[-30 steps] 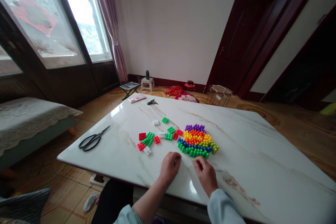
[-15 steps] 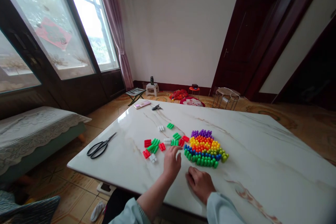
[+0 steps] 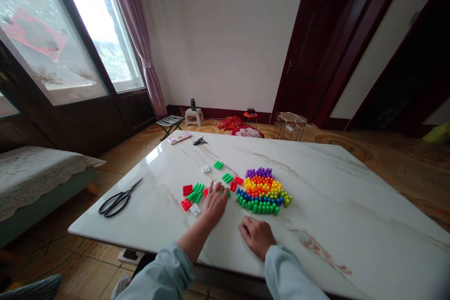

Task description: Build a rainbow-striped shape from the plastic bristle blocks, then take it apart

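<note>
My left hand reaches over the loose plastic pieces, fingers stretched and slightly apart, covering some of them. Close to its fingertips lie a green piece and red pieces. Left of it are more red pieces, green pieces and a white piece. My right hand rests on the table with curled fingers, and nothing shows in it. Just beyond it stands a block of beads in rows of purple, orange, yellow, blue and green.
The white marbled table also carries black-handled scissors at the left, pliers and a pink box at the far edge. A white piece and a green piece lie farther back. Stools stand beyond the table.
My left hand has shifted left and forward from beside the bead block onto the loose pieces, now hiding some. My right hand stays curled on the table. The camera view has turned slightly right.
</note>
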Motion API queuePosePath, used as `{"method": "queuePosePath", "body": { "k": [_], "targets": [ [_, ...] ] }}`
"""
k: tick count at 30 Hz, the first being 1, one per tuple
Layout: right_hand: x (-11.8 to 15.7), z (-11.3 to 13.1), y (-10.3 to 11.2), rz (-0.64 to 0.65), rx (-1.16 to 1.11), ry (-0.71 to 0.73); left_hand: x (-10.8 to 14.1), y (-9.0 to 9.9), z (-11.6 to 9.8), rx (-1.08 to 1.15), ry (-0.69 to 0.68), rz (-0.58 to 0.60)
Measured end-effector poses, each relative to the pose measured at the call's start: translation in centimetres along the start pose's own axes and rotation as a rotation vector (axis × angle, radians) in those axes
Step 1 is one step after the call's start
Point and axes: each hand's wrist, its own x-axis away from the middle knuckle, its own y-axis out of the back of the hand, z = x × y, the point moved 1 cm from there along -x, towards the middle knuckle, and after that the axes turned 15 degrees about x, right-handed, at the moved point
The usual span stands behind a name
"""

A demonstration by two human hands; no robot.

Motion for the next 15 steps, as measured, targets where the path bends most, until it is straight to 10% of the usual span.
{"method": "queuePosePath", "body": {
  "k": [8, 15],
  "targets": [
    [0.1, 0.1, 0.4, 0.061, -0.035, -0.032, 2.0, 0.6, -0.8, 0.269, 0.059, -0.111],
    [0.1, -0.3, 0.1, 0.032, -0.129, -0.122, 4.2, -2.1, -3.3, 1.175, 0.488, -0.274]
  ]
}}
